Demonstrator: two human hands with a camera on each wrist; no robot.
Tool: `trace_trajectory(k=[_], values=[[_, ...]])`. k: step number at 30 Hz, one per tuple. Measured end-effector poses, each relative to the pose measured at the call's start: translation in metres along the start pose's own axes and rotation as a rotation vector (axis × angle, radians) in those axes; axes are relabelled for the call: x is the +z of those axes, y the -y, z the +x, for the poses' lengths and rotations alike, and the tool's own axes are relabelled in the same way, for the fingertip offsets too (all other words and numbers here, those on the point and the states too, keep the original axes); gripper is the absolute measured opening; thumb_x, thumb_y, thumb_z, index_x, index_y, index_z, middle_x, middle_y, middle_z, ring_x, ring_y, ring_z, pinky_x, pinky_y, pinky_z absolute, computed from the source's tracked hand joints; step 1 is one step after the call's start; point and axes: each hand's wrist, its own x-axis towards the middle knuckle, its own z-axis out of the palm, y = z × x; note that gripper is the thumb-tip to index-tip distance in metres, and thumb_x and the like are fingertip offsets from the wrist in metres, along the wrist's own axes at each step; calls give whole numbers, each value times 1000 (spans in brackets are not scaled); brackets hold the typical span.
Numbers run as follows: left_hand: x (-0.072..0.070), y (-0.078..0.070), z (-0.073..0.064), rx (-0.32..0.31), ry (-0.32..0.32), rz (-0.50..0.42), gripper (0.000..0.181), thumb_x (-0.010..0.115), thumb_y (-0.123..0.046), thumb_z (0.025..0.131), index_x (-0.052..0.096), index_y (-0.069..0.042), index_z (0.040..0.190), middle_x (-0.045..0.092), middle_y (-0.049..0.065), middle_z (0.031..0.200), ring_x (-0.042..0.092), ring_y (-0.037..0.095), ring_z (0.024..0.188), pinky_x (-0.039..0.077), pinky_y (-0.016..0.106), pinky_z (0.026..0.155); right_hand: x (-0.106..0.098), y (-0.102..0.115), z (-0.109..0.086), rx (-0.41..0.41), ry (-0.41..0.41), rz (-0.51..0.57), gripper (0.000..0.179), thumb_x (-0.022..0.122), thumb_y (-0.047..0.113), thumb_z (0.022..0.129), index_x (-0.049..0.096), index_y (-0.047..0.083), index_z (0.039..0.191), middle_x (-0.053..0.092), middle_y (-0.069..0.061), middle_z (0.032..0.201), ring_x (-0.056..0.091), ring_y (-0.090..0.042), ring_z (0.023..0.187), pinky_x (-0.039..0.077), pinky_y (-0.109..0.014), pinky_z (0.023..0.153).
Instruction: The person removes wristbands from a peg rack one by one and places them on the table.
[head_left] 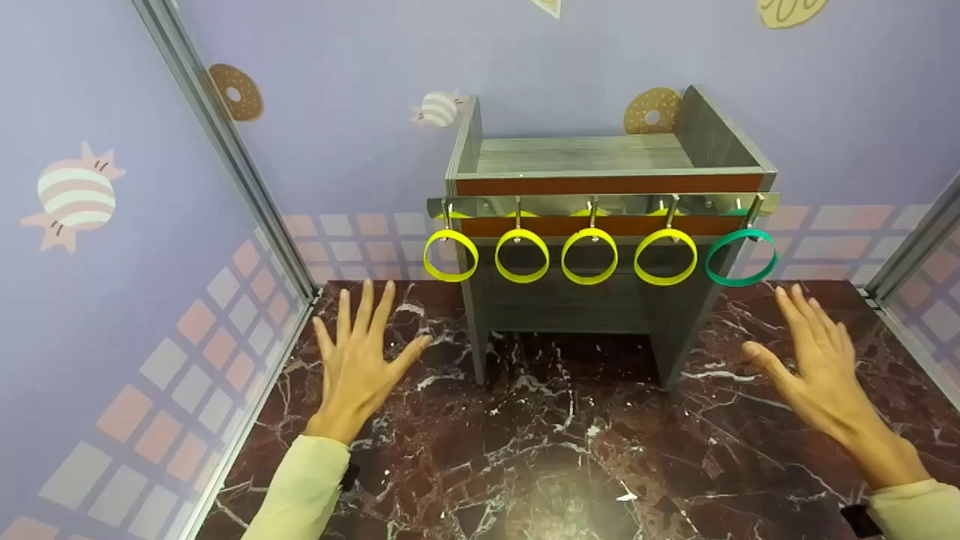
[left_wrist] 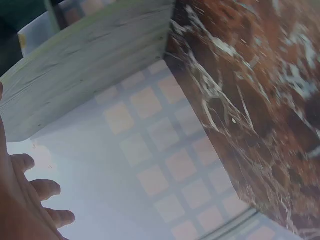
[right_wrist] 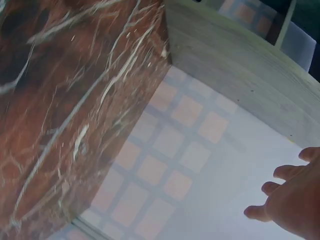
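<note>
My left hand (head_left: 358,367) is held over the dark marble top with fingers spread, left of a grey wooden stand (head_left: 694,300), holding nothing. On the other side, my right hand (head_left: 821,367) also has its fingers extended and grips nothing. A metal rail (head_left: 555,205) with several hooks runs across the stand's front. From it hang several yellow rings (head_left: 521,256) and, at the right end, one green ring (head_left: 742,258). That green ring is the thing nearest my right hand. In the left wrist view the stand's side panel (left_wrist: 95,70) shows beyond the fingers.
The marble table (head_left: 540,457) spreads in front of and around the stand. Lilac walls (head_left: 345,135) with printed sweets and tiles enclose the back and sides. A metal corner post (head_left: 232,150) rises at the left. The stand's top forms an open tray (head_left: 585,154).
</note>
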Motion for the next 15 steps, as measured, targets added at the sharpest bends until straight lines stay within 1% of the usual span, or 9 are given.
trace_trajectory(k=[3, 5, 9, 12, 13, 14, 15], values=[[-3, -5, 3, -22, 8, -71, 92, 57, -68, 98, 20, -26, 171, 6, 3, 176, -4, 34, 162, -21, 63, 122, 3, 1, 1, 6, -16, 115, 80, 62, 22, 106, 17, 11, 171, 10, -24, 174, 5, -54, 157, -10, -72, 123], [-5, -9, 4, -29, 7, -109, 91, 57, -66, 99, 20, -26, 171, 7, 3, 176, -2, 33, 162, -19, 63, 122, 4, 3, 2, 22, -14, 178, 80, 62, 20, 106, 16, 13, 171, 11, -22, 175, 5, -54, 157, -6, -75, 122], [-10, -15, 8, -35, -17, -187, 90, 57, -63, 99, 20, -24, 171, 11, 3, 176, 4, 32, 162, -12, 65, 124, 6, 8, 4, 82, -8, 261, 78, 60, 23, 108, 15, 21, 172, 12, -17, 176, 6, -52, 157, -1, -79, 120], [-13, -20, 11, -36, -52, -267, 89, 58, -61, 99, 21, -24, 171, 15, 1, 175, 10, 30, 162, -6, 64, 127, 8, 10, 6, 130, -11, 313, 76, 59, 26, 109, 15, 26, 172, 14, -17, 176, 11, -54, 156, 6, -82, 119], [-14, -22, 13, -35, -66, -301, 88, 59, -61, 99, 22, -24, 171, 17, 0, 175, 13, 30, 162, -3, 63, 128, 9, 10, 7, 145, -10, 327, 76, 58, 26, 110, 15, 27, 172, 15, -16, 176, 13, -53, 156, 10, -79, 120], [-15, -24, 14, -36, -78, -337, 88, 60, -60, 99, 23, -25, 171, 19, -1, 175, 16, 30, 161, 1, 63, 129, 11, 10, 7, 157, -10, 338, 75, 58, 26, 110, 16, 28, 172, 17, -16, 175, 16, -51, 156, 17, -70, 124], [-16, -26, 15, -39, -88, -375, 87, 61, -60, 99, 25, -26, 170, 22, -3, 174, 19, 30, 160, 6, 63, 129, 12, 10, 8, 167, -11, 351, 74, 57, 26, 110, 16, 28, 172, 18, -16, 175, 19, -48, 156, 25, -58, 127]])
